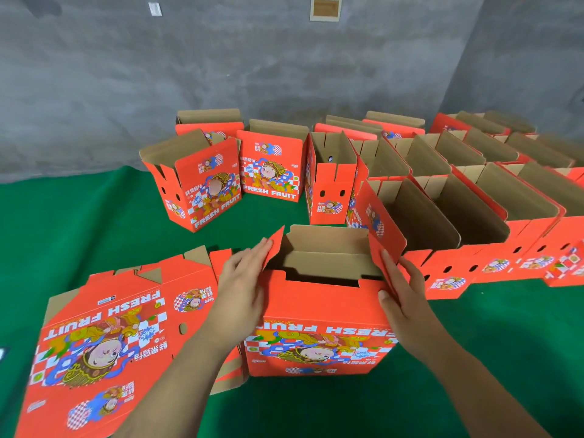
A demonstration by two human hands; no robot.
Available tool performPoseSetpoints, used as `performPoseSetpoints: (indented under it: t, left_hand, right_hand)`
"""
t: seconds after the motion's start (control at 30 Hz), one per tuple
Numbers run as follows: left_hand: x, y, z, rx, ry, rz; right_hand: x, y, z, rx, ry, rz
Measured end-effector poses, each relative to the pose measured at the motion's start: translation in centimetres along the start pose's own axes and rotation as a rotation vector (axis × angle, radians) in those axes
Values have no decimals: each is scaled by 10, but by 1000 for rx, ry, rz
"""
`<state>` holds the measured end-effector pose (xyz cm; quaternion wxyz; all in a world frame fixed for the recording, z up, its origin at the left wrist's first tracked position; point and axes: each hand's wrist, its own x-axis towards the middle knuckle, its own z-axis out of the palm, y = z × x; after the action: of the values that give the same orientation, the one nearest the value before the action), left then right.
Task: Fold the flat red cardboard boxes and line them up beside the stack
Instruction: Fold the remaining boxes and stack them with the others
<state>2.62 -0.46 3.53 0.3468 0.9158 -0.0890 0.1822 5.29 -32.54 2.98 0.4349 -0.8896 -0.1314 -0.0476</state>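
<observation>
A stack of flat red printed cardboard boxes [104, 339] is lying at the near left on the green felt tabletop [63, 235], its "FRESH FRUIT" lettering and cartoon figure facing up. Just right of it, the left hand [243, 279] is pressing straight fingers against the left side flap of an upright red cardboard box [319, 324], its brown inside showing. The right hand [401, 286] is pinching the right flap in its grip. Folded open-topped red boxes [467, 216] are standing in rows at the far right.
</observation>
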Motion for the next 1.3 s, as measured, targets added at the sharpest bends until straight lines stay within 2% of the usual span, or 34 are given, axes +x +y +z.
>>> performPoseSetpoints:
  t: [0.13,0.2,0.3,0.4,0.47,0.6,0.7,0.73,0.87,0.93,1.03,1.07,1.17,1.3]
  left_hand:
    - [0,-7,-12,-135,-194,83]
    - [9,-5,-19,-64,-193,125]
    - [31,-3,-26,52,-161,93]
    - [44,6,-18,-279,-159,12]
    - [46,8,-9,-341,-126,1]
    - [52,6,-2,-128,-97,-26]
    - [52,1,2,257,-265,-48]
    - [49,1,4,319,-291,-69]
    - [49,0,7,158,-180,-109]
    - [45,-6,6,13,-100,-41]
    - [40,-14,6,-290,-78,-124]
    - [40,-14,6,-247,-86,-140]
    - [41,-10,10,180,-181,-107]
    - [48,2,11,384,-306,-213]
  right_hand:
    - [0,-3,-3,-31,-28,-15]
    - [0,-5,-6,-4,-64,-24]
    - [0,-6,-9,47,-104,-18]
    - [0,-10,-12,80,-104,26]
    - [1,-12,-14,73,-115,42]
    - [1,-7,-14,63,-125,54]
    - [3,-3,-8,55,-145,49]
    - [1,-2,-7,66,-160,52]
    - [5,0,-10,76,-263,117]
    - [28,-11,-6,121,-108,224]
    - [46,-29,-3,416,132,408]
    - [45,-33,2,421,141,424]
    - [35,-35,6,129,-39,454]
    - [42,-37,-3,-85,-85,424]
